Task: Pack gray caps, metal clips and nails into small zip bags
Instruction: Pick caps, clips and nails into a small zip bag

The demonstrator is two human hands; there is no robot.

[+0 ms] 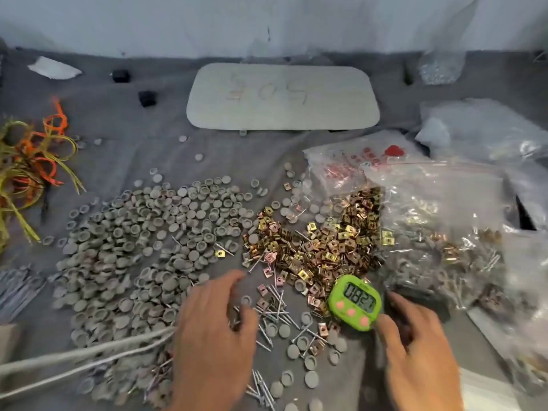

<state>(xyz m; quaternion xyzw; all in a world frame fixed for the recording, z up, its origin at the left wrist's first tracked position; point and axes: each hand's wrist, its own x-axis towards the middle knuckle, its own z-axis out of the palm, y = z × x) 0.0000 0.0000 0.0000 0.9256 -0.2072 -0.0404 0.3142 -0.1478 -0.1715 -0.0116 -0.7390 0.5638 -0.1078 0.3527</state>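
Note:
A wide heap of gray caps (142, 241) covers the left and middle of the gray cloth. To its right lies a pile of gold and copper metal clips (320, 247). Loose nails (274, 312) are scattered in front between my hands, with more caps mixed in. My left hand (213, 336) hovers palm down over the caps and nails, fingers spread, holding nothing. My right hand (415, 351) rests beside a green timer (354, 302), its fingers touching the timer's lower right edge. Filled small zip bags (450, 232) are piled at the right.
A flat gray pad (281, 96) lies at the back centre. Orange and yellow ties (32, 161) tangle at the left edge. A white cord (89, 351) crosses the near left. Clear plastic bags (486, 129) sit at the back right. More nails (17, 286) lie far left.

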